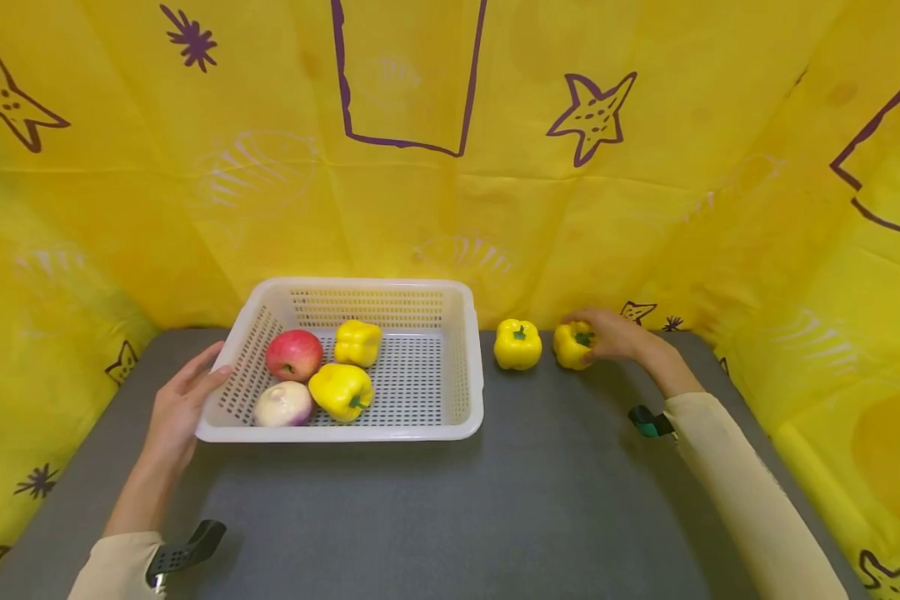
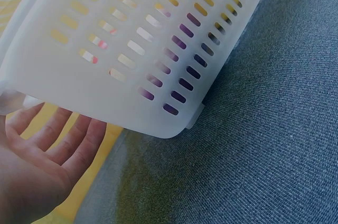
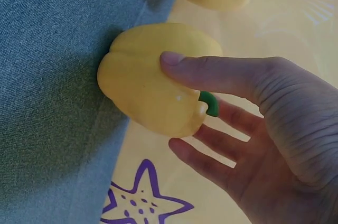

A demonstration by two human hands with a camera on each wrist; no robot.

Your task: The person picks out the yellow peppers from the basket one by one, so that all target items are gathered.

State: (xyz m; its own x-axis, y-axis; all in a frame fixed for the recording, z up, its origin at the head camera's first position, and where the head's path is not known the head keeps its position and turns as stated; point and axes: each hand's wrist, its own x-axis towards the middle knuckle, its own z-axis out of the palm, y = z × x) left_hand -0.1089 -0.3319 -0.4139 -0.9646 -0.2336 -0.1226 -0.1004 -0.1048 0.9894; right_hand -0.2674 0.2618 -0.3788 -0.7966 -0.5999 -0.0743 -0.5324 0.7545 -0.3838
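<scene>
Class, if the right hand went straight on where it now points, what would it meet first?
First, the yellow pepper the right hand holds; beyond it, perhaps the neighbouring pepper, though depth is unclear.

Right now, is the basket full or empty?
Partly full: the basket holds an apple, pale vegetable and two peppers, its right side bare.

I find a dark grey tabletop [image 1: 420, 517], its surface showing a fine woven texture. Near the far edge, left of centre, I record one white plastic basket [image 1: 345, 434] — rectangular, slotted in walls and base, its long side running along that edge. Just beside it on the right I note a yellow bell pepper [image 1: 517, 346], green stem uppermost. Farther right sits a second yellow pepper [image 1: 567, 348] — near the first but apart from it, likewise with its green stem attached.
</scene>
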